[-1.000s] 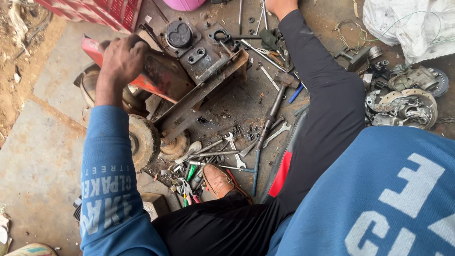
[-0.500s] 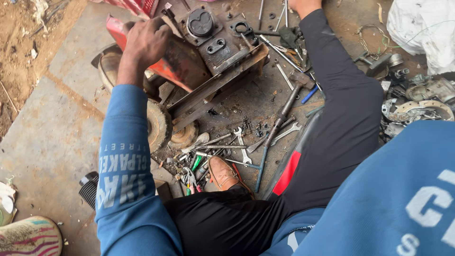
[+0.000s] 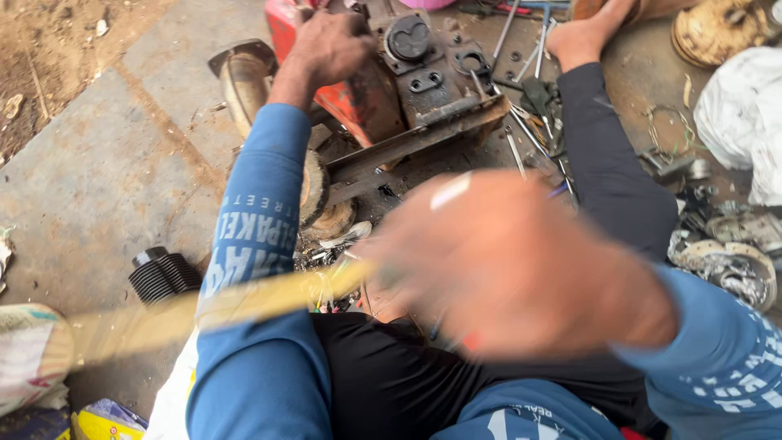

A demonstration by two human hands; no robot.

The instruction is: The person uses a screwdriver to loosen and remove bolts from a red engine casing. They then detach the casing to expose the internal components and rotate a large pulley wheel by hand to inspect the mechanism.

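I sit on the ground with one black-trousered leg (image 3: 603,163) stretched past a grimy small engine (image 3: 423,81) that has a red housing (image 3: 358,102). My left hand (image 3: 326,49), in a blue sleeve, grips the top edge of that housing. My right hand (image 3: 521,269) is close to the camera and heavily blurred. It appears closed on a long yellowish rod (image 3: 204,314) that streaks out to the left. What kind of tool the rod is cannot be made out.
A black ribbed cylinder (image 3: 163,273) lies on the concrete slab at the left. Wrenches and loose tools (image 3: 529,122) lie beside the engine. At the right are a white sack (image 3: 741,122) and round metal parts (image 3: 733,261). Bags (image 3: 32,358) sit at the bottom left.
My right hand has come up into view close to the camera, holding the yellowish rod. My left hand stays on the red housing. The view has shifted closer and downward.
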